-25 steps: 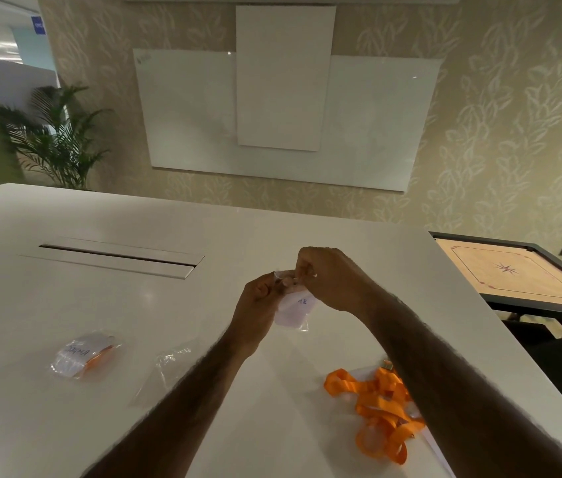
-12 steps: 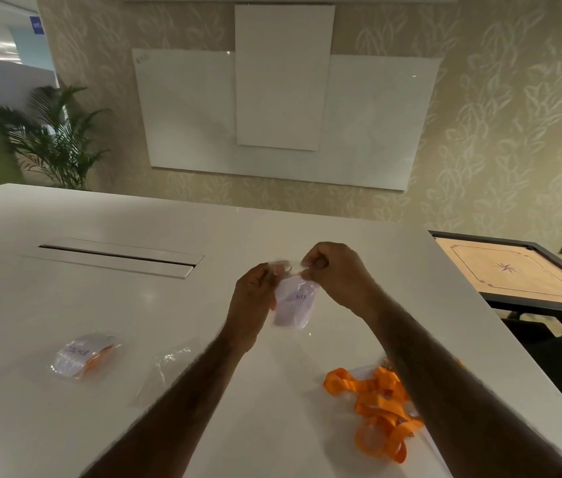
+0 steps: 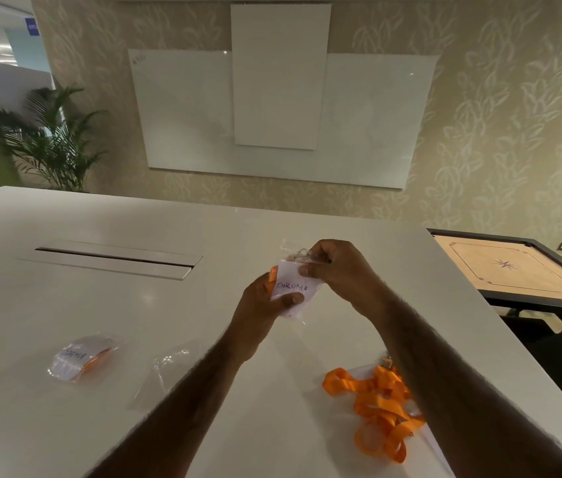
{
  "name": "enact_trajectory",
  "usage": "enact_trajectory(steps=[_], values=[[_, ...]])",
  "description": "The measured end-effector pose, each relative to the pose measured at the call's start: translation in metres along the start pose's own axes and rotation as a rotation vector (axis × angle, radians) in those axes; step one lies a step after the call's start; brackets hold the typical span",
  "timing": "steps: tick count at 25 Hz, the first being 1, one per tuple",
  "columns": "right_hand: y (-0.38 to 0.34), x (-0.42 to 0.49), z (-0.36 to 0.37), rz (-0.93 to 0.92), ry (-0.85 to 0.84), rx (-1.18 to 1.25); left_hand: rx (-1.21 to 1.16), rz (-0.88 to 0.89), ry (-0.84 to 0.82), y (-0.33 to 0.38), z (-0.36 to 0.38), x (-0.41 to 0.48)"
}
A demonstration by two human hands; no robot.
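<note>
1. The clear pouch [image 3: 291, 288] with its handwritten card is held just right of centre frame, above the white table [image 3: 100, 305].
2. Its lower half is gripped by the left hand [image 3: 259, 307], thumb on the card; its top edge is pinched by the right hand [image 3: 341, 267].
3. It is judged light, limp and slippery — best taken at the edges, where the card stiffens the film.

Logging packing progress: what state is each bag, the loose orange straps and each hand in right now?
Held bag: lifted, card and strap inside, seal unclear.
Left hand: grips held bag's lower part.
Right hand: pinches its top edge.
Filled bag: lying on table, untouched.
Empty bag: flat on table.
Orange straps: loose tangled heap on table.
</note>
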State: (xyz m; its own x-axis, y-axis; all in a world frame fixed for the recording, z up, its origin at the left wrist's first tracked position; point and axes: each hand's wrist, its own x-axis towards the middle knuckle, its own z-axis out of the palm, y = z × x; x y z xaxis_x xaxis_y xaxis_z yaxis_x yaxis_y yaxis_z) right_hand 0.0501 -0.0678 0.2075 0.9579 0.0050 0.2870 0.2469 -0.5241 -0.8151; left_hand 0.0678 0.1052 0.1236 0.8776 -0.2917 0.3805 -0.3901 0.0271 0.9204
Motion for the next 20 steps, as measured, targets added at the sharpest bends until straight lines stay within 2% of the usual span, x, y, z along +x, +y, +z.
enact_trajectory(steps=[3, 5, 8, 12, 15, 18, 20], values=[[0.005, 0.001, -0.002, -0.006, -0.034, 0.032, -0.003, -0.108, -0.093, 0.000, -0.004, 0.002], [0.008, 0.001, -0.003, 0.010, -0.085, 0.075, 0.123, -0.036, -0.026, 0.001, -0.001, 0.001], [0.008, 0.006, -0.008, 0.018, -0.135, 0.036, 0.185, 0.038, 0.131, -0.004, 0.004, -0.005], [0.009, 0.009, -0.016, 0.036, -0.179, 0.008, 0.289, 0.147, 0.222, -0.005, 0.011, -0.014], [0.010, 0.009, -0.019, 0.032, -0.172, -0.004, 0.300, 0.218, 0.418, -0.002, 0.011, -0.014], [0.009, 0.008, -0.016, -0.010, -0.167, -0.029, 0.321, 0.218, 0.434, -0.003, 0.013, -0.009], [0.009, 0.007, -0.012, -0.015, -0.116, 0.015, 0.274, 0.143, 0.403, -0.003, 0.012, -0.005]])
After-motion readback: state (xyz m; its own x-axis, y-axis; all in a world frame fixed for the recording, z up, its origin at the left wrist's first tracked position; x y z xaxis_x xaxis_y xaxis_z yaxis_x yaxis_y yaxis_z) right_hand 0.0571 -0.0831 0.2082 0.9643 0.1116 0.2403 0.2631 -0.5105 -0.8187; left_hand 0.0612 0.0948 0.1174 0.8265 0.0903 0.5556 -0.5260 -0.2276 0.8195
